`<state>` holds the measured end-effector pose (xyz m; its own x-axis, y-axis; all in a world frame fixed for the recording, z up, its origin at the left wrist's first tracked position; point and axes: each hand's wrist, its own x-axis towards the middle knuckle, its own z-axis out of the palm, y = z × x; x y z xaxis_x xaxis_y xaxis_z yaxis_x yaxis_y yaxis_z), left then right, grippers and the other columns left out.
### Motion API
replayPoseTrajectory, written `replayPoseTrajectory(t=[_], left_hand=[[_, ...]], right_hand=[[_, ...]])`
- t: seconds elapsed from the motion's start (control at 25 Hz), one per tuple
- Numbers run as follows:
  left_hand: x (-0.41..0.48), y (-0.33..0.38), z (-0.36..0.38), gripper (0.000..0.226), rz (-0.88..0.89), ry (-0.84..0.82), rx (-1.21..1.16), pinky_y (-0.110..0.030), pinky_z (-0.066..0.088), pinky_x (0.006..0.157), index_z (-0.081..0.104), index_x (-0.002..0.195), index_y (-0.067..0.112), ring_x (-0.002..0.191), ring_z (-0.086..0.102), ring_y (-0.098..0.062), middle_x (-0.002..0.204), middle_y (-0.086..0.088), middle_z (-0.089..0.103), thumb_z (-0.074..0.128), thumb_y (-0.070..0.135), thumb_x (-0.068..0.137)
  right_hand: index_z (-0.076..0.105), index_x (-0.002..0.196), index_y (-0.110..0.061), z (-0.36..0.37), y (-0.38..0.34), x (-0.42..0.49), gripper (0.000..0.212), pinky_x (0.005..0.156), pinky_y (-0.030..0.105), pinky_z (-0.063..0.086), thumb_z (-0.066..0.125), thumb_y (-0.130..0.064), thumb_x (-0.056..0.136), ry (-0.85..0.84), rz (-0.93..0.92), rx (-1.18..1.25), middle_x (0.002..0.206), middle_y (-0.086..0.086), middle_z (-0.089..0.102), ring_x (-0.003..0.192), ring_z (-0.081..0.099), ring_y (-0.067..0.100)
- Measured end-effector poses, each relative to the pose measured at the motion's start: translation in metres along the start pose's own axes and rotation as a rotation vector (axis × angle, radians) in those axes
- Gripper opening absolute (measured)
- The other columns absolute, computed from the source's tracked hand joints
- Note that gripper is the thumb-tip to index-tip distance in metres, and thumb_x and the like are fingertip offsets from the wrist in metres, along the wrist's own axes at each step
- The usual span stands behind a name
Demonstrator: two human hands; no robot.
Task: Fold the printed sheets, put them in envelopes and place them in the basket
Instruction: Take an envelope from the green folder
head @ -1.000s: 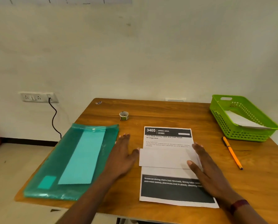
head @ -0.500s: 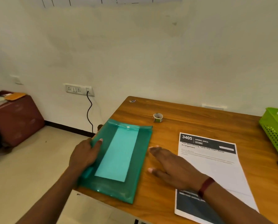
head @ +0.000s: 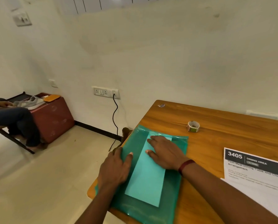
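A translucent green plastic folder (head: 172, 191) lies at the table's left edge, with a pale teal envelope (head: 147, 180) showing through it. My left hand (head: 115, 167) grips the folder's left edge, thumb on top. Near the folder's top flap, my right hand (head: 164, 153) lies flat with straight fingers. The printed sheet (head: 256, 177), headed "3405 Dining Area", rests unfolded on the table to the right, cut off by the frame. The basket is out of view.
A small tape roll (head: 193, 126) stands on the wooden table (head: 223, 131) beyond the folder. On the wall, a socket (head: 106, 92) has a black cable hanging down. At far left a seated person's legs (head: 17, 120) are beside a maroon box (head: 54, 117).
My view has swung left, away from the sheet and the basket. Both hands left the sheet: the left took the folder's edge, then the right moved onto the folder's top.
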<state>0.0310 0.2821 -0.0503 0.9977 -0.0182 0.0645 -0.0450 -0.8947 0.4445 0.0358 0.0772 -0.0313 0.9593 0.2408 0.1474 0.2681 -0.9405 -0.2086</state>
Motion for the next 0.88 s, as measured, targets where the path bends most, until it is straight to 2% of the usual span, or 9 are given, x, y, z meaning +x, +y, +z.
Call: replayPoseTrajectory(t=[0.16,0.24,0.32,0.44,0.56,0.72,0.88], left_hand=[[-0.001,0.0,-0.001,0.065,-0.004,0.004,-0.022,-0.035,0.047,0.093,0.034,0.147,0.03,0.109,0.054,-0.016,0.131,-0.001,0.054,0.027,0.067,0.094],[0.0,0.0,-0.002,0.065,-0.001,0.004,-0.036,-0.034,0.047,0.092,0.033,0.147,0.03,0.108,0.053,-0.015,0.131,0.0,0.053,0.028,0.067,0.094],[0.0,-0.001,-0.002,0.064,-0.007,0.006,-0.056,-0.032,0.047,0.093,0.033,0.147,0.032,0.109,0.052,-0.014,0.133,0.001,0.052,0.029,0.067,0.094],[0.0,-0.003,-0.001,0.064,-0.022,0.013,-0.078,-0.034,0.047,0.096,0.032,0.147,0.034,0.111,0.052,-0.014,0.134,0.003,0.052,0.03,0.068,0.093],[0.001,-0.004,-0.001,0.064,-0.024,0.004,-0.081,-0.034,0.047,0.095,0.032,0.147,0.034,0.111,0.052,-0.015,0.134,0.002,0.051,0.031,0.068,0.093],[0.001,-0.003,-0.001,0.064,-0.012,-0.002,-0.068,-0.031,0.046,0.095,0.031,0.148,0.033,0.111,0.051,-0.012,0.134,0.004,0.05,0.031,0.067,0.093],[0.003,-0.004,-0.001,0.064,-0.019,-0.018,-0.068,-0.031,0.047,0.094,0.031,0.147,0.032,0.108,0.05,-0.011,0.131,0.004,0.051,0.033,0.066,0.093]], right_hand=[[0.059,0.124,-0.019,-0.009,0.041,0.033,0.032,0.087,0.038,0.051,0.045,-0.029,0.097,0.114,0.16,0.102,0.124,0.009,0.063,0.107,0.059,0.026],[0.065,0.122,-0.016,-0.016,0.056,0.048,0.031,0.089,0.035,0.05,0.049,-0.016,0.095,0.11,0.252,0.144,0.123,0.01,0.065,0.108,0.061,0.027],[0.071,0.11,-0.012,-0.022,0.067,0.06,0.024,0.087,0.031,0.049,0.056,-0.01,0.092,0.07,0.321,0.177,0.115,0.008,0.069,0.103,0.062,0.023],[0.076,0.092,-0.013,-0.024,0.072,0.072,0.011,0.078,0.03,0.051,0.072,-0.02,0.085,-0.02,0.356,0.241,0.098,0.005,0.073,0.089,0.063,0.018],[0.075,0.083,-0.012,-0.021,0.065,0.078,0.017,0.077,0.032,0.054,0.081,-0.026,0.076,-0.098,0.393,0.322,0.088,0.003,0.072,0.086,0.064,0.017],[0.073,0.087,-0.011,-0.023,0.066,0.088,0.018,0.082,0.034,0.052,0.081,-0.024,0.076,-0.22,0.396,0.35,0.094,0.004,0.071,0.093,0.062,0.019],[0.074,0.092,-0.011,-0.025,0.071,0.093,0.015,0.079,0.03,0.048,0.076,-0.022,0.082,-0.28,0.387,0.32,0.097,0.004,0.07,0.096,0.06,0.02]])
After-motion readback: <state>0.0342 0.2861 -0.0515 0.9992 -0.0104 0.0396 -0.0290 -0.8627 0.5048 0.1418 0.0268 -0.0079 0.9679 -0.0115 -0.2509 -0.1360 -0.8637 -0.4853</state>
